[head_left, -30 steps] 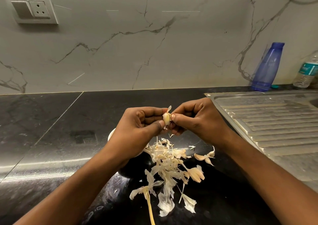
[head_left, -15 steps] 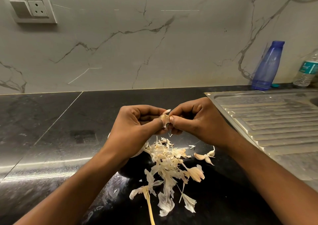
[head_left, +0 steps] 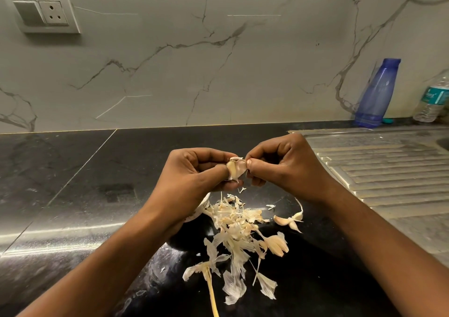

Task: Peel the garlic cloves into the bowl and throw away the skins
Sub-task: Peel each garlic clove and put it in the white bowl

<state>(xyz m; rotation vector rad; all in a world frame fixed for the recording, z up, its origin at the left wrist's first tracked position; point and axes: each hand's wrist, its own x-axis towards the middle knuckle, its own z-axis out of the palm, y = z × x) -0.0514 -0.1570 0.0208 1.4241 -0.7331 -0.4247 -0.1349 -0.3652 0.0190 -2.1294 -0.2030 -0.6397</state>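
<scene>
Over skins point(head_left: 237, 229) | left hand point(head_left: 194, 176), right hand point(head_left: 288, 165) pinch clove point(head_left: 234, 170) — bowl rim point(head_left: 205, 203), seemingly, beneath

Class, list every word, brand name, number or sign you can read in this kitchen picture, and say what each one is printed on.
Teal label on the clear water bottle: white script lettering, too blurred to read.
Blue bottle: no lettering shows.
Switch and socket plate: no markings can be read.
No other text is visible in the picture.
</scene>
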